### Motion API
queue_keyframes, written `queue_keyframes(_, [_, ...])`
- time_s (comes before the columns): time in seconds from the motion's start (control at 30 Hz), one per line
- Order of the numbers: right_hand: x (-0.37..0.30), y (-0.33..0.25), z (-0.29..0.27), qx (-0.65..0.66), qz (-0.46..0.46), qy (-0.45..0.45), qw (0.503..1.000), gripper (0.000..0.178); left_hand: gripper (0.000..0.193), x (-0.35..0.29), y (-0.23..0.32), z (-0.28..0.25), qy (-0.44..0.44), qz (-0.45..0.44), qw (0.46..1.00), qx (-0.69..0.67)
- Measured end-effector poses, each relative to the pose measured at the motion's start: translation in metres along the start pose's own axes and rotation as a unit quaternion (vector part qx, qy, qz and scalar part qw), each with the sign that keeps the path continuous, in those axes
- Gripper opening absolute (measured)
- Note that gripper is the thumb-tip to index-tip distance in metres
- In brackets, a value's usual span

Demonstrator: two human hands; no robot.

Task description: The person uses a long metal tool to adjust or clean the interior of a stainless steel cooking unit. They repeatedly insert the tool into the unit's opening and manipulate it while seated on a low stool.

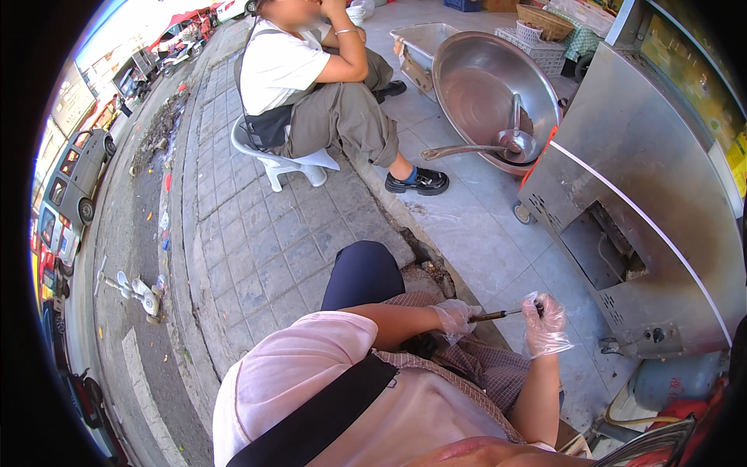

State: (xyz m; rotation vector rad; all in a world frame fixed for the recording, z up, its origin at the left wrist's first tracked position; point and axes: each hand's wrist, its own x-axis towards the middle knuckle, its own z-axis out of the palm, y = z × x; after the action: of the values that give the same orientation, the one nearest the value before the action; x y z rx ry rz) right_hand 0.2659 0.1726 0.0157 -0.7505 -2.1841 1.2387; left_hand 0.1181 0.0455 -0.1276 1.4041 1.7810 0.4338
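The thin rod (502,314), dark with a brownish handle, lies level just in front of the steel cart (630,179), spanned between two gloved hands so both ends are steadied. Against that cart's left end a big steel wok (486,86) leans on edge, probably to save floor room, two ladles (498,144) resting inside. Left of the cart, well apart, a seated person (319,86) occupies a white plastic chair (288,163). A grey gas cylinder (669,381) stands below the cart. The left hand (455,317) is curled tight round the handle; the right hand (547,319) pinches the tip, fingers loosely closed.
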Motion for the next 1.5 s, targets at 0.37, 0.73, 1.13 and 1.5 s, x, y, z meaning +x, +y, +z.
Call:
queue_keyframes(0.37, [0.002, 0.003, -0.001, 0.021, 0.021, -0.007, 1.000, 0.018, 0.055, -0.003, -0.005, 0.003, 0.019, 0.022, 0.999, -0.021])
queue_keyframes(0.73, [-0.002, -0.004, 0.000, -0.059, -0.048, -0.009, 0.997, 0.017, 0.055, -0.003, -0.003, 0.002, 0.020, 0.020, 0.998, -0.048])
queue_keyframes(1.13, [0.000, 0.005, 0.000, 0.090, 0.056, -0.026, 0.994, 0.024, 0.039, -0.002, -0.008, 0.004, 0.038, 0.053, 0.997, -0.042])
queue_keyframes(1.5, [-0.004, -0.004, 0.004, -0.079, -0.016, -0.029, 0.996, 0.014, 0.051, 0.002, -0.008, 0.006, 0.000, 0.006, 0.999, -0.053])
